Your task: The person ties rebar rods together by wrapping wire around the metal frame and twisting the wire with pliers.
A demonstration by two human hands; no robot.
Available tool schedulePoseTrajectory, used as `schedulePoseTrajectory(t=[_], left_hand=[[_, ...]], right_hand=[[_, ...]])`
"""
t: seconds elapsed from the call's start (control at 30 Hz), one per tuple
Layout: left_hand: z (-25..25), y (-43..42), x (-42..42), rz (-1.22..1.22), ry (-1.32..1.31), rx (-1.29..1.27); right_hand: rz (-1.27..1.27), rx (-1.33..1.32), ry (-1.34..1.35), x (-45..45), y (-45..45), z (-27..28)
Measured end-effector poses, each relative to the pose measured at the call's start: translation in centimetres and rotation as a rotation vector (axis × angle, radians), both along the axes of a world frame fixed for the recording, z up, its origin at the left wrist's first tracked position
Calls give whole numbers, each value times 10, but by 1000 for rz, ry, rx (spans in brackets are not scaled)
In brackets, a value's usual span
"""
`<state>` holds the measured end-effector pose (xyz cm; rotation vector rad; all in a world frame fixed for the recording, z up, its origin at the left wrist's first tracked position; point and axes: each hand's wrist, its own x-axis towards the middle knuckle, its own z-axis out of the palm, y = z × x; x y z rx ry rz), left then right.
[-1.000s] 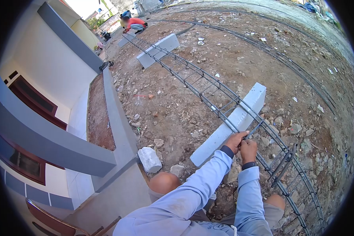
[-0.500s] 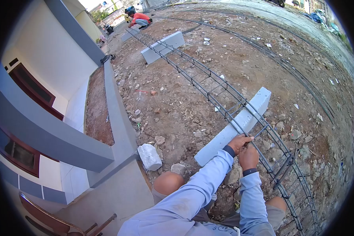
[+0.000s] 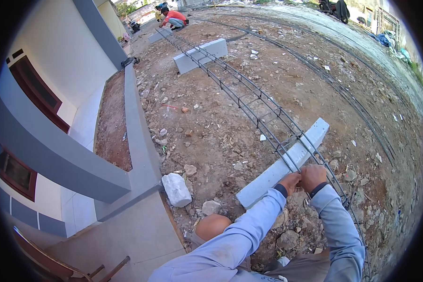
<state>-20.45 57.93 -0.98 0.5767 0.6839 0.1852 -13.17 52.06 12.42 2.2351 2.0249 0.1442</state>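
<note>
A long cage of dark reinforcing bars with square stirrups runs from the far left down to my lower right. It rests across a pale grey lightweight block close to my hands. My left hand is closed at the cage's near-side bar, just past the block. Beside it my right hand is also closed, knuckles up, over the cage. The fingertips of both hands nearly meet; whatever is between them is too small or hidden to make out.
Farther along, another block and a third block support the cage. A person in a red top crouches at its far end. Loose long bars lie on the right. A broken white chunk sits by the grey wall.
My right hand has risen and swung right, turning knuckles up over the cage. My left hand has shifted slightly right and down. The camera view has also moved a little.
</note>
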Motion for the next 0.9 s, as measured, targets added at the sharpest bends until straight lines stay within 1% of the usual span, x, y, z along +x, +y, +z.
schedulePoseTrajectory(t=[0.07, 0.17, 0.2, 0.33, 0.37, 0.47, 0.5, 0.53, 0.57, 0.6, 0.63, 0.67, 0.73, 0.8, 0.87, 0.9], left_hand=[[-15, 3, 7, -40, 34, 57], [12, -2, 2, 2, 111, 12], [12, -1, 0, -10, 110, 22], [7, 1, 0, -45, 79, 78], [4, 0, 0, -43, 69, 92], [25, -11, -9, 50, 55, 180], [21, -11, -10, 76, 24, 207], [16, -15, -9, 84, -11, 212], [22, -19, -13, 90, -37, 249], [14, -19, -12, 74, -51, 283], [16, -19, -12, 56, -9, 316], [18, -20, -12, 62, 22, 322], [20, -19, -11, 71, 26, 318], [19, -18, -9, 82, 27, 289], [16, -16, -9, 98, 7, 278], [15, -15, -9, 97, -19, 277]], right_hand=[[6, 52, 30, 9, -5, 4], [54, 120, 149, 21, -16, 14], [67, 146, 199, 26, -20, 15], [-34, 208, 289, 40, -25, 6], [-58, 231, 297, 42, -24, -1], [-206, 182, 326, 41, -24, 3], [-225, 158, 316, 41, -26, 3], [-265, 118, 302, 44, -30, 0], [-302, 115, 240, 46, -36, -9], [-329, 106, 196, 38, -41, -5], [-333, 115, 203, 38, -48, -19], [-358, 147, 194, 27, -56, -13], [-441, 60, 266, 9, -66, -10], [-544, 41, 439, -6, -72, -26], [-582, 203, 658, -25, -75, -49], [-592, 287, 768, -34, -74, -50]])
